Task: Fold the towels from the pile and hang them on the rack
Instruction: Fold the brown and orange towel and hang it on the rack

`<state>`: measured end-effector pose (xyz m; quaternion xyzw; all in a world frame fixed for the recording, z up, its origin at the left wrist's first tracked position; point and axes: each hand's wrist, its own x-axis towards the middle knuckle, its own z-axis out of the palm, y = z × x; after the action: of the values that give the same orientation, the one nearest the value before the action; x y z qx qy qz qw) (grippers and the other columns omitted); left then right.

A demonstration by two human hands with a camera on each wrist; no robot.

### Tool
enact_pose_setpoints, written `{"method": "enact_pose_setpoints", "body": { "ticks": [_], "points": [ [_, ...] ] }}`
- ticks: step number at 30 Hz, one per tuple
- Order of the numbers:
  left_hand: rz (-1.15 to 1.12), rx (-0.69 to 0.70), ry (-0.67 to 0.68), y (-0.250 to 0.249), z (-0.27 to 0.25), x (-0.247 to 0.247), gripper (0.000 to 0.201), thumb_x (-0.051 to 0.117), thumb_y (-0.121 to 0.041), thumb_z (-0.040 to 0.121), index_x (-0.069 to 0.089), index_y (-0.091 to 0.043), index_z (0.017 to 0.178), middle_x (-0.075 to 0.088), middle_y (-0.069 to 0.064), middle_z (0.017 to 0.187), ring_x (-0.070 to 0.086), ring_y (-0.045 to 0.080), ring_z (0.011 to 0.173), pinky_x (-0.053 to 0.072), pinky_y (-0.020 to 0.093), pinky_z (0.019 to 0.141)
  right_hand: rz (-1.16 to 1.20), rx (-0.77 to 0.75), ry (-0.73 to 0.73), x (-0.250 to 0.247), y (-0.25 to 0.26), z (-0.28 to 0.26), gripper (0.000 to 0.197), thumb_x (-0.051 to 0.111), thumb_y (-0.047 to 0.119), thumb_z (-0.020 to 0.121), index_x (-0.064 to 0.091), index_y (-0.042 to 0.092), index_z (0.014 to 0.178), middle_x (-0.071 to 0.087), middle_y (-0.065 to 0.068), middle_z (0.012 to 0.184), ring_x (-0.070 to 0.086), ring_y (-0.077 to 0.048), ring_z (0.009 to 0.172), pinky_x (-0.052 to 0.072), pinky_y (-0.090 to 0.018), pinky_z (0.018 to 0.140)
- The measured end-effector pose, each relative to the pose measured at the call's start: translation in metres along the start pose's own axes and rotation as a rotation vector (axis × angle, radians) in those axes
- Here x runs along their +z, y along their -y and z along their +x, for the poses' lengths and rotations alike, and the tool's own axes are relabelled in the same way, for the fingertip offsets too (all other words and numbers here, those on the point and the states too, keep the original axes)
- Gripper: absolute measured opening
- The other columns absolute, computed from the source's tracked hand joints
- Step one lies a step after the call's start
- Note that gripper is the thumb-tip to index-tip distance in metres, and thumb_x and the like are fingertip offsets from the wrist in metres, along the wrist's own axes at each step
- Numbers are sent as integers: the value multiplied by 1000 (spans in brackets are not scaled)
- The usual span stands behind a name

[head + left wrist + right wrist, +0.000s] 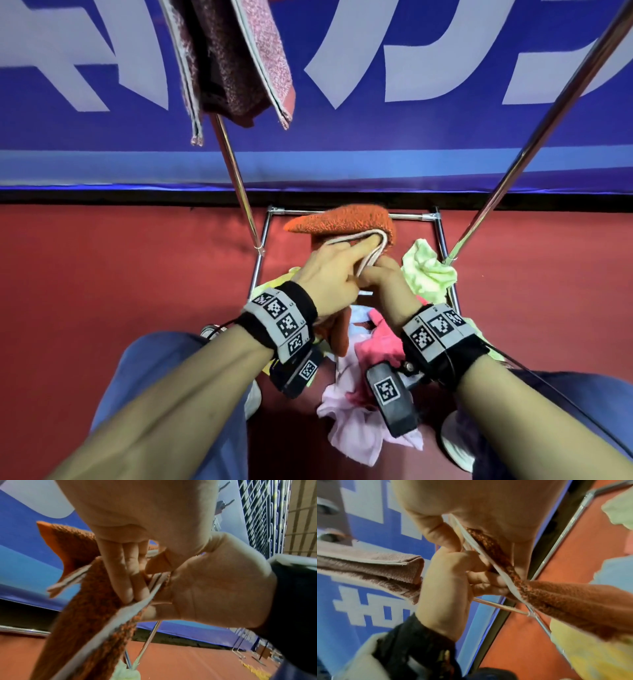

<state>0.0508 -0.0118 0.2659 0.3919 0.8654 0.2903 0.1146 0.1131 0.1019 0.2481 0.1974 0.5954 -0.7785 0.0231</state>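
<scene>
An orange towel (pixel 346 221) with a white hem is folded over and held up above the pile. My left hand (pixel 339 263) pinches its hem from the left, forefinger stretched along the fold. Right beside it, my right hand (pixel 382 272) grips the same hem. In the left wrist view the left fingers (pixel 126 577) press the orange towel (pixel 80 601), which hangs down. In the right wrist view the orange towel (pixel 570 601) trails away to the right. A folded dusty-pink towel (pixel 236 61) hangs on the rack, top left.
The chrome rack's base frame (pixel 414 216) stands on the red floor, with slanted poles rising left (pixel 236 171) and right (pixel 513 161). Loose towels lie below my hands: green (pixel 428 274), pink (pixel 376 342), pale pink (pixel 356 418). A blue banner (pixel 445 144) closes the back.
</scene>
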Motion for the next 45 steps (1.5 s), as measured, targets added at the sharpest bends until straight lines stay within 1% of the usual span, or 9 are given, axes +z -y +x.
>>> {"method": "enact_pose_setpoints", "body": {
  "ticks": [4, 10, 14, 19, 22, 27, 36, 40, 45],
  "points": [
    [321, -67, 186, -2, -1, -3, 61, 54, -20, 76, 51, -42, 133, 65, -2, 120, 59, 40, 104, 47, 39, 76, 124, 272, 39, 6, -8, -5, 9, 58, 15, 74, 66, 14, 79, 60, -4, 73, 57, -18, 66, 49, -33, 66],
    [390, -129, 190, -2, 1, -7, 12, 53, -38, 75, 60, -35, 85, 43, -4, 88, 57, 35, 79, 29, 32, 64, 41, 379, 18, 9, -21, 3, 15, 53, 21, 86, 67, 19, 81, 61, -5, 77, 53, -17, 70, 42, -30, 64],
    [257, -191, 388, 5, -2, -3, 47, 58, -46, 74, 58, -53, 121, 44, -5, 97, 53, 26, 85, 38, 33, 74, 27, 461, 83, 8, -27, 0, 15, 46, 12, 91, 60, 16, 95, 60, 0, 71, 57, -10, 63, 46, -24, 52],
    [-6, -188, 118, 16, 5, -20, 77, 54, -72, 62, 50, -43, 134, 52, -3, 116, 56, 20, 110, 46, 38, 97, 263, 432, 20, -5, 4, 2, 18, 48, 9, 85, 63, 2, 90, 65, -9, 71, 63, -21, 56, 54, -27, 52],
    [-356, -368, 19, 22, 7, -28, 91, 62, -78, 55, 55, -31, 133, 61, -2, 118, 60, 15, 107, 47, 37, 101, 470, 345, 49, -17, 24, 7, 43, 46, 8, 83, 61, -7, 119, 72, -18, 92, 71, -29, 76, 61, -38, 71],
    [-787, -374, 198, 14, 6, -37, 18, 71, -22, 90, 71, -5, 97, 74, 7, 96, 68, 14, 85, 56, 33, 87, 546, 193, 108, -25, 41, 7, 50, 46, 9, 84, 56, -6, 130, 63, -25, 124, 64, -35, 107, 53, -47, 95],
    [-855, -253, -83, 19, 12, -27, 47, 76, -5, 84, 58, -11, 127, 69, 11, 122, 67, 18, 109, 51, 34, 102, 403, 282, -56, -27, 30, 4, 19, 52, 18, 88, 66, 9, 98, 72, -9, 84, 66, -24, 75, 53, -34, 81],
    [-724, -299, -78, 25, 13, -27, 48, 83, -19, 78, 60, -16, 121, 71, 2, 114, 68, 10, 103, 51, 32, 96, 333, 147, -57, -22, 27, 2, 20, 54, 2, 90, 70, 10, 81, 65, -3, 70, 55, -11, 57, 47, -20, 60],
    [13, -212, -332, 23, 4, -13, 80, 80, -55, 65, 46, -21, 129, 48, -1, 119, 52, 17, 110, 45, 36, 95, 254, 63, -169, -13, 14, 6, 17, 54, -8, 90, 66, -1, 80, 61, -8, 65, 55, -12, 54, 49, -14, 50]
  ]
}}
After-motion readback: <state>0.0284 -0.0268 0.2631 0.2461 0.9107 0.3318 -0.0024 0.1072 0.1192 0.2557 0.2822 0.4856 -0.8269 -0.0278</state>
